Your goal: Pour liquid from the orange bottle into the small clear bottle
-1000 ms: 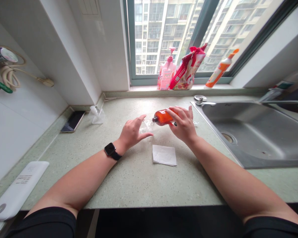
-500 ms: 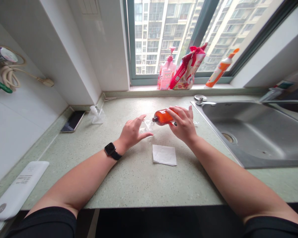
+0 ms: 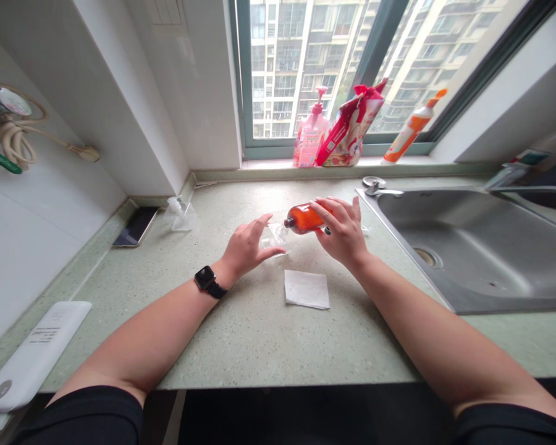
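Observation:
My right hand [image 3: 345,232] is wrapped round an amber bottle [image 3: 303,219] that lies tipped on its side in the air, its uncapped dark mouth pointing left. That mouth is right at a clear plastic container [image 3: 278,233], whose exact shape is hard to make out. Thumb and fingers of my left hand [image 3: 248,246] curve round the container from the left, one on each side of it. A folded white paper napkin [image 3: 306,289] lies on the counter [image 3: 259,346] in front of my hands. Part of a small clear item [image 3: 366,230] shows behind my right hand.
A steel sink [image 3: 491,247] is at the right. Crumpled clear plastic [image 3: 181,216] and a phone [image 3: 136,227] lie at the left, a white power bank [image 3: 37,352] nearer. A pump bottle [image 3: 311,139], a red bag [image 3: 352,133] and an orange bottle [image 3: 408,135] stand on the sill.

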